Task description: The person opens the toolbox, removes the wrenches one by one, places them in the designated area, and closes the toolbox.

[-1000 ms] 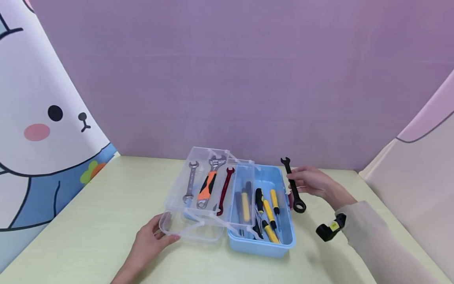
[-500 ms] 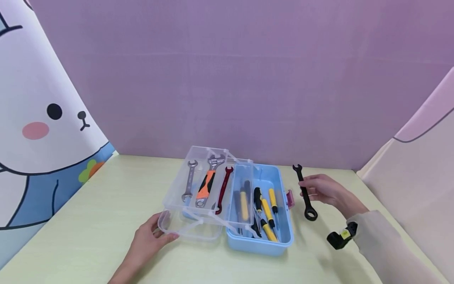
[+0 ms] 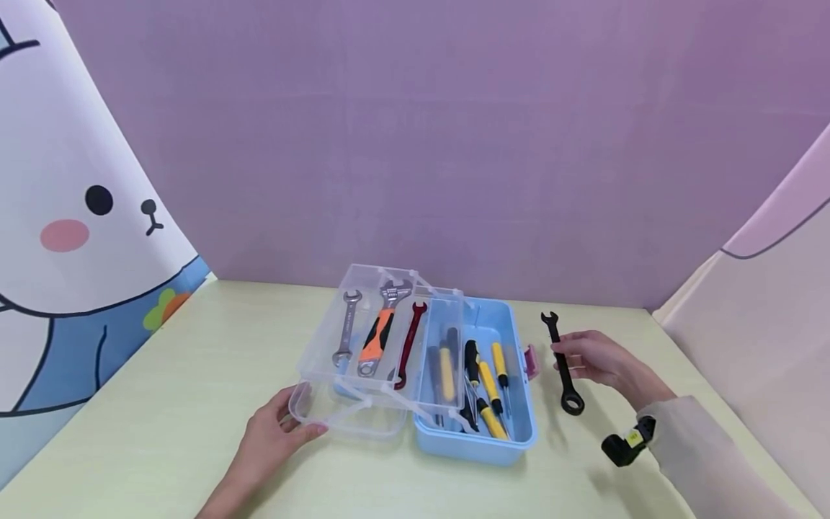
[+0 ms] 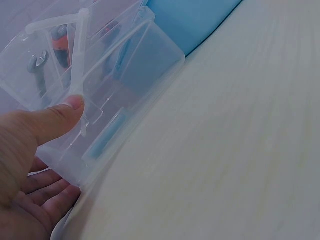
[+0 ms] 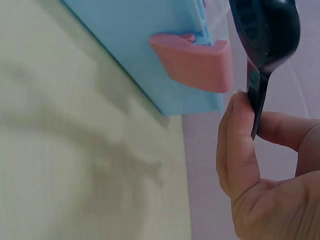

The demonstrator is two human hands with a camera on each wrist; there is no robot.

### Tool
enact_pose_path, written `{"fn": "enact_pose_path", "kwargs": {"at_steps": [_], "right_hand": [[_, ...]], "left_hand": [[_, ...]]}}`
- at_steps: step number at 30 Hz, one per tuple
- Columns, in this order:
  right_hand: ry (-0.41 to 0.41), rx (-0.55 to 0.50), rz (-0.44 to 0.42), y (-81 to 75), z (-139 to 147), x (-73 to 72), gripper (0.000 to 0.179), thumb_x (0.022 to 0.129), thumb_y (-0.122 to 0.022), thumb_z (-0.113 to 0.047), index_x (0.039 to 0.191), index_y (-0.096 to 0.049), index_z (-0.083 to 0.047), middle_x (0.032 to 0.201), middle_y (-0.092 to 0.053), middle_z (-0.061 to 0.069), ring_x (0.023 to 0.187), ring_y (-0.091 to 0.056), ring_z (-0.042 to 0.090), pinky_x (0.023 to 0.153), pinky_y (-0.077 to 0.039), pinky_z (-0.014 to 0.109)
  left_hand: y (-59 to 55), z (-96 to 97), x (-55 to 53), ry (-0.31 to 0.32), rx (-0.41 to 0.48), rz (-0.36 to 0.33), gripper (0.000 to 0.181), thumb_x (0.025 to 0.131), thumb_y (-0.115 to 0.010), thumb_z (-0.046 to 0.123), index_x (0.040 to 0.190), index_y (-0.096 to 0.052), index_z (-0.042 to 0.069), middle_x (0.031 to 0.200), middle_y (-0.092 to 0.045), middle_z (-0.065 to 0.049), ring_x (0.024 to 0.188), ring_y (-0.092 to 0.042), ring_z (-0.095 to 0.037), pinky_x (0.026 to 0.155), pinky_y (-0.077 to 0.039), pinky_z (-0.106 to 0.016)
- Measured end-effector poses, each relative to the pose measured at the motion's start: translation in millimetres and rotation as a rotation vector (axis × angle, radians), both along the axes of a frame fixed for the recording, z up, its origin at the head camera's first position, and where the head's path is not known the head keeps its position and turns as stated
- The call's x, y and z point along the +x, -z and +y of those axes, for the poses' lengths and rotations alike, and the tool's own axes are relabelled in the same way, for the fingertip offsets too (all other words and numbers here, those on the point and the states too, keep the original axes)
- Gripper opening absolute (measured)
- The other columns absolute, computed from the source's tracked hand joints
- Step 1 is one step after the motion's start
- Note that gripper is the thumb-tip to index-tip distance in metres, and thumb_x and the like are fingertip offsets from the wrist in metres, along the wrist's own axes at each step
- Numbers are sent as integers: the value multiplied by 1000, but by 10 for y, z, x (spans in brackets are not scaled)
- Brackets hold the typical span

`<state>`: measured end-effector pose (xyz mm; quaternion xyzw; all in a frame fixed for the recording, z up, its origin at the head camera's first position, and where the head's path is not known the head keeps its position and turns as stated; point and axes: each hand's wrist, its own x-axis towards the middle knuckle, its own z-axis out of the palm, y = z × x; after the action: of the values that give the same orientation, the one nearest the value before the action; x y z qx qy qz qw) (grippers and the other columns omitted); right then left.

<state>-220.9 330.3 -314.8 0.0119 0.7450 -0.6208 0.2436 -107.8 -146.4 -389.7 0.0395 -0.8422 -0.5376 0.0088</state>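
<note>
Right of the box [image 3: 476,453], the right hand [image 3: 599,362] pinched the black wrench [image 3: 563,369] by its shank, apparently to leave both ends free; the wrench hung above the table [image 3: 162,404]. Left of the box, the left hand [image 3: 269,440] gripped the lid [image 3: 359,430] between thumb and fingers, probably to steady it. The tray [image 3: 319,360] overhung the box's left part, presumably borne by its struts [image 3: 350,413], holding the grey wrench [image 3: 347,328], orange wrench [image 3: 376,339] and red wrench [image 3: 410,349].

Right hand [image 3: 596,362] and pinched black wrench [image 3: 563,371] shifted right and lower in head view, from just beside blue box [image 3: 475,450] to farther off; pink latch [image 3: 531,362], mostly hidden one second ago, now uncovered.
</note>
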Motion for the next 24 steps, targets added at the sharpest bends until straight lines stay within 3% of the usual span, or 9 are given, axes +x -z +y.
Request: {"fn": "enact_pose_path", "kwargs": {"at_steps": [13,24], "right_hand": [[20,-10,-23,194,29,10,10,96,-51,-8,102,-50,-1,78,-63,-2,73,-65,9,66,-59,23],[27,6,-29,327,31,20,9,95,-53,-8,101,-50,-2,79,-65,0,72,-66,11,63,-58,23]], "left_hand": [[-5,0,6,1,12,5,77,74,-83,20,136,-44,-3,138,-46,-31,124,-51,-40,91,-55,-29],[14,-10,-4,2,10,11,77,73,-83,20,135,-44,-2,137,-47,-31,124,-51,-40,91,-55,-29]]}}
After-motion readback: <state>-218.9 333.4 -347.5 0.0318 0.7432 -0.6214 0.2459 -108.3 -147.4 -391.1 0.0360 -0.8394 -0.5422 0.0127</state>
